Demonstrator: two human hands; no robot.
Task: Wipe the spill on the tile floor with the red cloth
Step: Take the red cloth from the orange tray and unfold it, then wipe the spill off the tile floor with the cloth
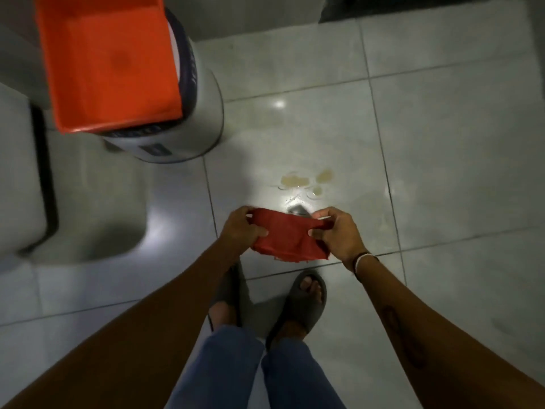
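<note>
Both hands, left hand (pixel 240 228) and right hand (pixel 336 231), pinch the red cloth (pixel 287 237) stretched between them, above the glossy grey tile floor (pixel 442 143), just short of the yellowish spill (pixel 306 183); an orange crate (pixel 109 63) sits on a white bucket (pixel 188 125) left of the spill.

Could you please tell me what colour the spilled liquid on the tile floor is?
The spill is pale yellowish-tan, in several small patches; the head view shows it.

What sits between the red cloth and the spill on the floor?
Head view: only bare, glossy tile floor with a light glare between the red cloth, held by both hands, and the spill.
</note>
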